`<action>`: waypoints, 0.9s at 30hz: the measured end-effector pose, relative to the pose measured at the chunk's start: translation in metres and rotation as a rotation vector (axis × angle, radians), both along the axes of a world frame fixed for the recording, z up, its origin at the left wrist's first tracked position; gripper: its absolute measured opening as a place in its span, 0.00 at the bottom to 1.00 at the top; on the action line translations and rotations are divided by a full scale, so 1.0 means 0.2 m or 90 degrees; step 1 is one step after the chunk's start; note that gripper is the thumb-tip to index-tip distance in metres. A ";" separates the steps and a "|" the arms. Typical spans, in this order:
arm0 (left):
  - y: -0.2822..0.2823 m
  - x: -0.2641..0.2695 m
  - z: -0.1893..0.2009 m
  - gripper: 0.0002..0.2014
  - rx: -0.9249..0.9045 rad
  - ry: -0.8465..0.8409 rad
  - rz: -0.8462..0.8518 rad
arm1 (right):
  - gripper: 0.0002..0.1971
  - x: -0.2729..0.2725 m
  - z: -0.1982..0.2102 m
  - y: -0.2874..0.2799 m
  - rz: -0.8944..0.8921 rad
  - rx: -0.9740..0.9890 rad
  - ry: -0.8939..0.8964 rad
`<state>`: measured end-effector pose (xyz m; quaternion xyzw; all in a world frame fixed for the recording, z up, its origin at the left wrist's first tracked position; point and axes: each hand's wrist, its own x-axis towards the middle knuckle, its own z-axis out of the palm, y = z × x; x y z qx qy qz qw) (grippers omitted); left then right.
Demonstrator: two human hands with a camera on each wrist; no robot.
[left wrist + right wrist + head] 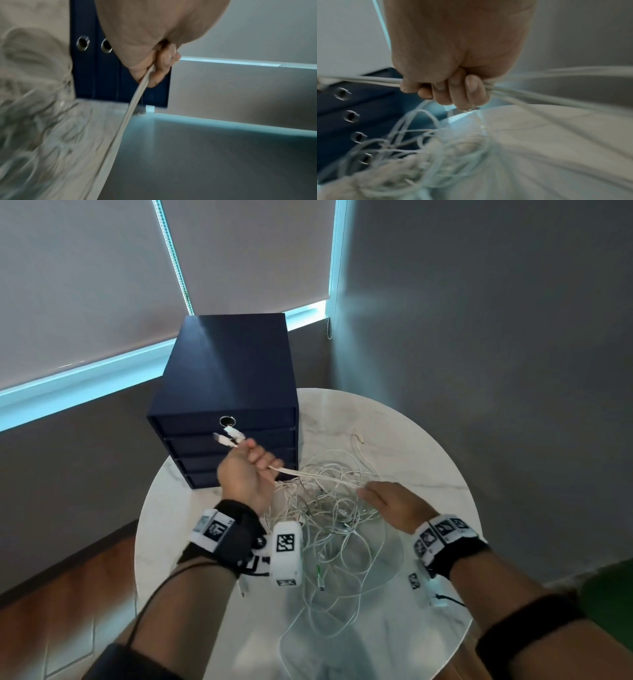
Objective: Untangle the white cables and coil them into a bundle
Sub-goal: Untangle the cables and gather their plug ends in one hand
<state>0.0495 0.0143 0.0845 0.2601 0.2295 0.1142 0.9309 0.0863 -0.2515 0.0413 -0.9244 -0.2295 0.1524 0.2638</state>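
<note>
At the table's [428, 440] centre, your left hand [245, 474] fists two plug ends while your right hand [394, 505] curls around strands of the white cables [329, 529]. They're light, limp and snag-prone; grip near the plugs at ten o'clock.

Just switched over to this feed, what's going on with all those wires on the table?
A person is sorting out a tangle of thin white cables heaped on a round white marble table. The left hand grips a few strands just behind their plug ends and lifts them in front of a dark blue drawer box. The right hand holds the same strands further along, above the heap. Most of it remains knotted; nothing is coiled yet.
</note>
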 end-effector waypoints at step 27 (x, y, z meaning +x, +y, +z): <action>0.03 -0.25 -0.16 0.15 0.331 0.107 -0.297 | 0.09 -0.20 0.01 0.43 0.067 0.079 0.206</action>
